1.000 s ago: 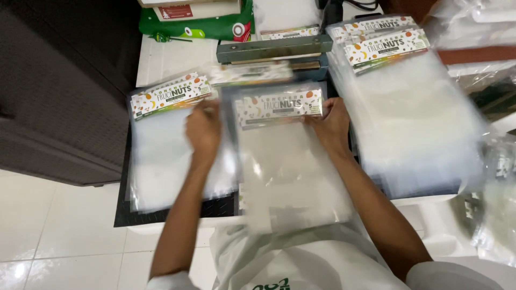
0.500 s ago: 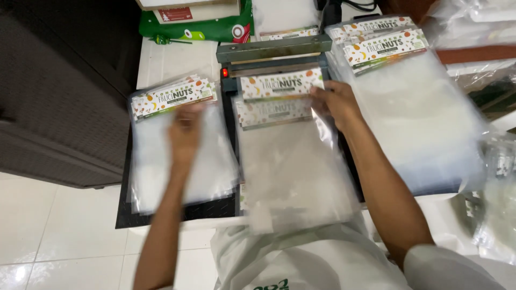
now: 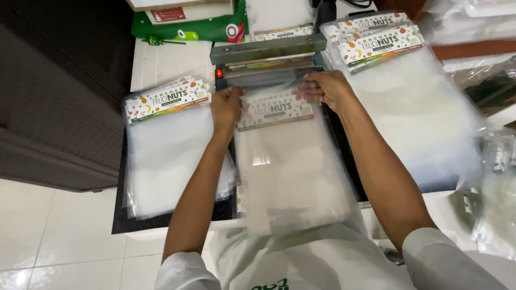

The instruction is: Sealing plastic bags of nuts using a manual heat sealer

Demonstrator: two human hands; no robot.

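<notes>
Centrally, the left hand [image 3: 226,107] and right hand [image 3: 327,88] each pinch the clear bag [image 3: 290,161] by its top corners; its labelled edge meets the heat sealer [image 3: 267,56].

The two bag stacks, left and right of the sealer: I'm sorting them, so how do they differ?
The left stack lies nearly square to the table edge; the right stack is turned at a slant. The left stack sits beside the left hand; the right stack lies beyond the right hand. Both are clear bags with printed header cards.
</notes>
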